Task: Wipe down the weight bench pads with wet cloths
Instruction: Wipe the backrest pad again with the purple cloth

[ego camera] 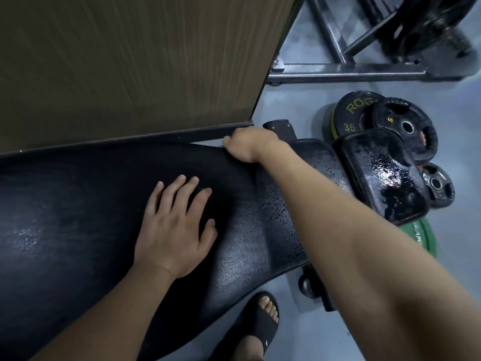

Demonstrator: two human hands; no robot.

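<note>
Nearest the camera, a sandalled foot [263, 324] stands beside the back pad [78, 204], which lies left to right along a wooden panel [130, 61]. On it the left hand [174, 230] rests flat, fingers spread; the right hand [247, 144] curls over its far edge. Beyond, weight plates [390, 121] crowd the wet seat pad [382, 175].

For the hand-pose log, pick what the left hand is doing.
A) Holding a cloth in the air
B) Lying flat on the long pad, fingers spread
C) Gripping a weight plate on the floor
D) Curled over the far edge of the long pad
B: the left hand lies palm down with straight, spread fingers on the long black pad, while the right hand is the one curled over its far edge.
</note>
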